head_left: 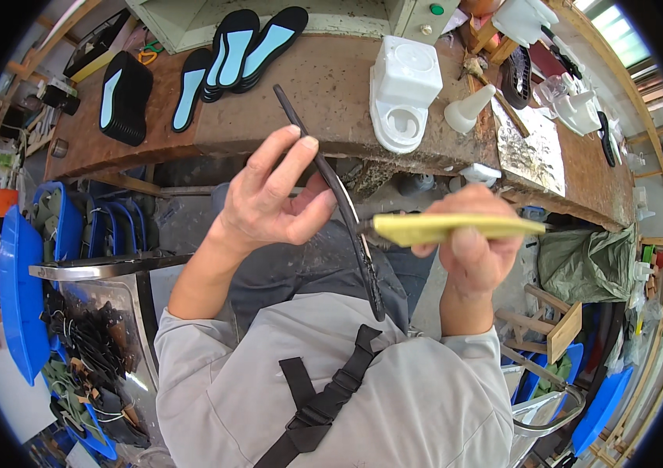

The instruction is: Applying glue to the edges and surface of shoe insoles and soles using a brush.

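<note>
My left hand (269, 187) pinches a thin black insole (339, 191) between thumb and fingers. The insole is seen nearly edge-on, tilted, with its lower end close to my shirt. In my right hand (481, 265) is a brush with a flat yellow handle (417, 228), held level. Its dark tip points left and meets the insole, or comes very near it; I cannot tell whether it touches. On the bench beyond lie a tall stack of black insoles (124, 101) and more overlapping insoles (226, 62) with light blue patches.
The brown workbench (308, 125) curves across the far side. On it stand a white plastic dispenser (409, 74), a white cone-shaped nozzle (468, 109) and a stained paper sheet (530, 152). Blue bins (23, 288) and a metal-edged stand (113, 269) are at left, a wooden stool (561, 331) at right.
</note>
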Motion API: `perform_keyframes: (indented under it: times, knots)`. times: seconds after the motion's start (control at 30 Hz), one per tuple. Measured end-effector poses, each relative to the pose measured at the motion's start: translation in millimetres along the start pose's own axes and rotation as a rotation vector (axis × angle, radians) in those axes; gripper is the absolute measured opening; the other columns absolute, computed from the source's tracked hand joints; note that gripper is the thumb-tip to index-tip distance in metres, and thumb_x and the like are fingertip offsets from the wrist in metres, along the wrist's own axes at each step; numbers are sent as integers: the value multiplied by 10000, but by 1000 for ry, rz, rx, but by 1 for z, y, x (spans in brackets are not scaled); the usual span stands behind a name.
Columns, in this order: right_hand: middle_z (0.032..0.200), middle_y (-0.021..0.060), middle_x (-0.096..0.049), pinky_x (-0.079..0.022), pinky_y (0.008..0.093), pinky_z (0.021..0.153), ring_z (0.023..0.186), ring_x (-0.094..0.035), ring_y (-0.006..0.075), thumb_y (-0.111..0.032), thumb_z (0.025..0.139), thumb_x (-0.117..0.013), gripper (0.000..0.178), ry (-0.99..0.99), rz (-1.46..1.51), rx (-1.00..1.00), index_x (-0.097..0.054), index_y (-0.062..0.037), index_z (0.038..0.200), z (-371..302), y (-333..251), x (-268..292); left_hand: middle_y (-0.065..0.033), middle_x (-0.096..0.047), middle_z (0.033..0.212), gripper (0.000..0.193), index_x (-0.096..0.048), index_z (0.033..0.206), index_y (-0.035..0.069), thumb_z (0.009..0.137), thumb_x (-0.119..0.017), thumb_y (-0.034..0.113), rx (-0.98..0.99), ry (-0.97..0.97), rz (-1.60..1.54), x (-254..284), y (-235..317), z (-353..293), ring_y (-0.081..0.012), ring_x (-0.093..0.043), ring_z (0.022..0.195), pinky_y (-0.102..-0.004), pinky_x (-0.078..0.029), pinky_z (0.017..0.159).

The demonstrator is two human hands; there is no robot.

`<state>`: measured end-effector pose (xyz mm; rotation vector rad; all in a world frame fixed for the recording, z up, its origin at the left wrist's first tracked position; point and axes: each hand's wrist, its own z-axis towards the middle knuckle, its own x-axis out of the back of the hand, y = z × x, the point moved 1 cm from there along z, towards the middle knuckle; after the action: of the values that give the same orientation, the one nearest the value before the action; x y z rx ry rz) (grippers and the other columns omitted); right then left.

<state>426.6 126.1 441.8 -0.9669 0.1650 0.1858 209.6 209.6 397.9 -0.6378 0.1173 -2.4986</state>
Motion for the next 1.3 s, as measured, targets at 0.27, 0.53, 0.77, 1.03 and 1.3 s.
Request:
perform_keyframes:
  times: [0.27,0.53,0.77,1.03,1.3]
  knots:
    - [695,190,-639,-564,386,570,588,-636,284,-9,756,-679,142,-111,195,197,-642,72,867,-18,1,-10,-179,-513,1164,281,-561,793,30,589,-753,48,265,-145,-422,-5,21,-10,-364,-566,1001,-410,-525,819]
    - [866,170,-661,-544,345,670,768,-655,265,37,666,-759,260,-208,-34,230,-669,49,909,-6,14,-7,-187,-610,1081,532,-572,1100,12,613,-784,41,1166,-360,-1355,-20,51,-48,-328,-594,998,-393,-475,879]
    - [764,86,-637,-456,226,572,636,-589,116,-87,869,-628,175,434,-152,-284,-620,58,966,9,67,62,-162,-540,1168,478,-383,1282,-27,834,-515,69,1473,-35,-1639,-10,41,-47,-221,-588,957,-344,-474,864]
    - [815,36,-644,-454,238,607,667,-576,94,-106,864,-644,158,301,-661,-344,-664,22,956,18,145,105,-162,-562,1098,533,-316,1331,-1,817,-449,42,1716,31,-1571,-22,35,-43,-233,-608,865,-339,-524,706]
    - [796,62,-658,-453,238,559,596,-578,113,-94,859,-644,136,264,-642,-479,-671,34,897,29,155,90,-93,-588,1146,528,-461,1259,-29,732,-477,-6,1884,38,-1363,-45,28,-64,-173,-579,976,-279,-425,900]
